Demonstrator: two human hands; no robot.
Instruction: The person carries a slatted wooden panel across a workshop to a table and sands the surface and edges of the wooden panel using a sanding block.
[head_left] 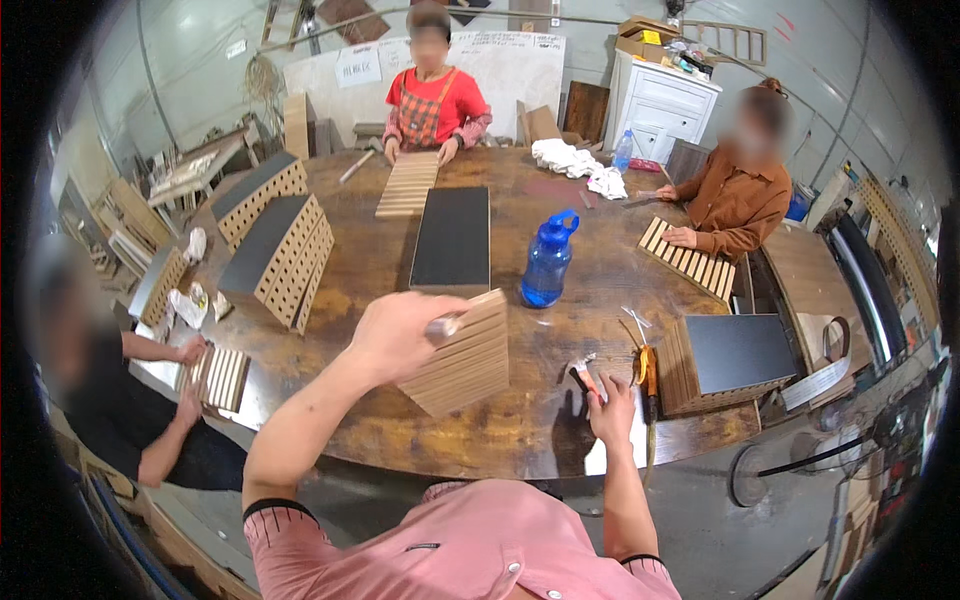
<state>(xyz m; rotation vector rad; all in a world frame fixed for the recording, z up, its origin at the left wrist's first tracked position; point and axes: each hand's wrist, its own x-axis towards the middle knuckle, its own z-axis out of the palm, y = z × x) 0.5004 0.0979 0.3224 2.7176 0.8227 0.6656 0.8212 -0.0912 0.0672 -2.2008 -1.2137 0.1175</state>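
Note:
My left hand is closed at the upper edge of a slatted wooden panel, which stands tilted in front of me. Motion smears the fingers, and a pale bit near the fingertips is hard to make out. On the right, my right hand reaches over the table, its fingers closed on a small red-and-black hand tool whose exact kind I cannot tell. Just beyond that hand lie orange-handled scissors. Ahead of the panel sits a stack of panels with a black top.
A blue water bottle stands mid-table. More stacks are at the left, and another black-topped stack is at the right. White cloths lie at the back. Three co-workers handle slatted panels around the brown table.

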